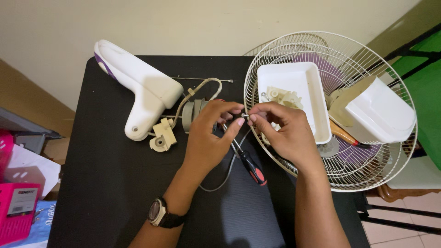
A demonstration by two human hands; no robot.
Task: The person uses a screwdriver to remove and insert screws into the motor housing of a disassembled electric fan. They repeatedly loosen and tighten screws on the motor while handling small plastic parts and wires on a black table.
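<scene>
A screwdriver [248, 163] lies on the black surface [115, 193] under the hands. Left hand [206, 138] and right hand [282, 133] meet, fingers pinched together on a small metal part [244, 115]. Beyond sit the motor [193, 112], white tray [294, 98] and fan grille [367, 170].

soft, even indoor light falls from above, a little warm. the black table [115, 183] takes a dull sheen toward six o'clock, with faint shadows under the forearms. the white tray [294, 78] at one o'clock is bright, near blown out. focus is sharp at centre; the wide lens bows lines toward the edges, and the corners at three and nine o'clock go dimmer.
</scene>
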